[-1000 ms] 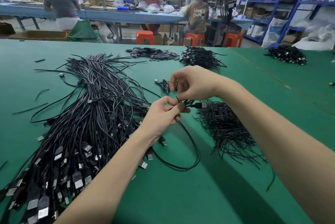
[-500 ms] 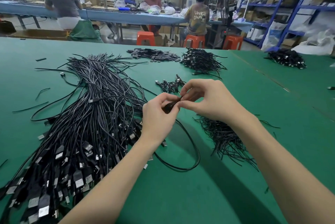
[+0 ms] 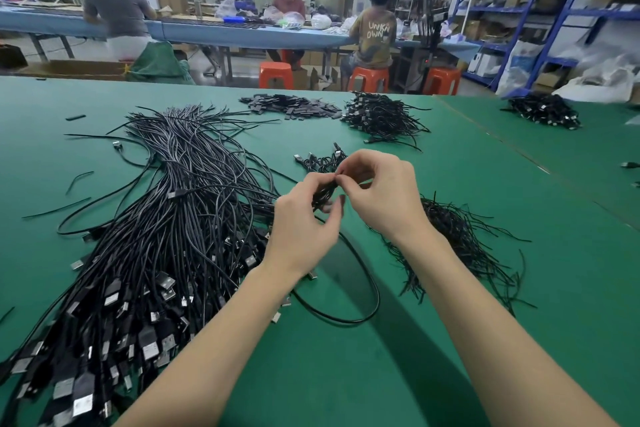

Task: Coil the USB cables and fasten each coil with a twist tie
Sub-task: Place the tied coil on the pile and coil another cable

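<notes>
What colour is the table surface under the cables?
Green, shown clearly in the head view: table surface.

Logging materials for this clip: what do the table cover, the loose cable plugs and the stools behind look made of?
Table cover: looks like matte green felt or a rubber mat, since it shows no glare; which one is unclear. Cable plugs: black moulded plastic bodies with bright metal tips that catch the light. Stools: probably glossy orange moulded plastic, uniform in colour with a soft sheen.
</notes>
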{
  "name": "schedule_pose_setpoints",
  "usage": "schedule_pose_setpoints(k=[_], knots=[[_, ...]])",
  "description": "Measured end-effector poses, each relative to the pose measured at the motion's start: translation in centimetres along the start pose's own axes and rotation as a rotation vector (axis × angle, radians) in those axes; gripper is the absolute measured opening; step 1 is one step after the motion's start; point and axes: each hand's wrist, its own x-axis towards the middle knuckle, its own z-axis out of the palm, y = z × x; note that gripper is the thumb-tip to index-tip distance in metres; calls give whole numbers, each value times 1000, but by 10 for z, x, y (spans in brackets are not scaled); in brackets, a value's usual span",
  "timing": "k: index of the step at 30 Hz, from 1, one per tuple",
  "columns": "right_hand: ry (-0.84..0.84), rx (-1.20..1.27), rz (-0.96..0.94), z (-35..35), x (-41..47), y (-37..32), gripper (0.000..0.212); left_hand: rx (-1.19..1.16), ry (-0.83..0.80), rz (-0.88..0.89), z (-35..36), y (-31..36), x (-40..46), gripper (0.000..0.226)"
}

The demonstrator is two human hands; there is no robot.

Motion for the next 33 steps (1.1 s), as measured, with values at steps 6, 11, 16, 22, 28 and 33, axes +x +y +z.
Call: schedule_pose_setpoints(k=[6, 11, 16, 22, 28, 33], knots=[[-28, 56, -218, 0, -10, 22, 11, -971, -197, -825, -13, 1, 26, 12], [2, 215, -76, 9, -10, 19, 13, -1062, -189, -931, -23, -3, 28, 24], [-225, 976, 571, 6, -4, 16, 10, -855, -242, -544, -25, -8, 26, 36], [-435, 1435, 1129, -4, -6, 27, 19, -381, -444, -132, -31, -7, 30, 26], [-401, 1053, 722, -6, -4, 21, 18, -459, -344, -307, -29, -6, 32, 21], [-222, 239, 60, -10, -6, 14, 20, -863, -222, -741, -30, -7, 34, 45]])
